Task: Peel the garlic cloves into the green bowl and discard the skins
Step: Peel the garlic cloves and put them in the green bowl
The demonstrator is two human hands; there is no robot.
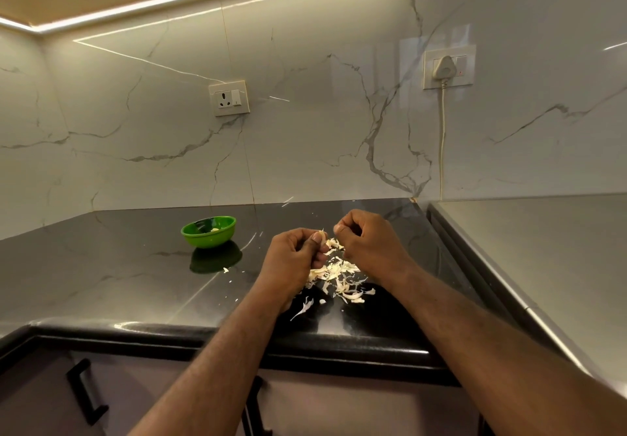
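While the left hand (294, 256) pinches a garlic clove (323, 236) at its fingertips, the right hand (368, 245) curls just beside it, its grip impossible to tell; loose skins (339, 274) lie beneath on the dark bench (118, 276), the green bowl (208, 238) standing apart to the left

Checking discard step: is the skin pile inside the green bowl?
No, the skins lie piled on the counter, apart from the green bowl.

A small green bowl (208, 236) is set upright, well left of a scattered heap of papery white skins (339, 274); a pale peeled clove (214, 229) is seen inside. A garlic clove (323, 236) is pinched above the heap by the left hand (295, 259)
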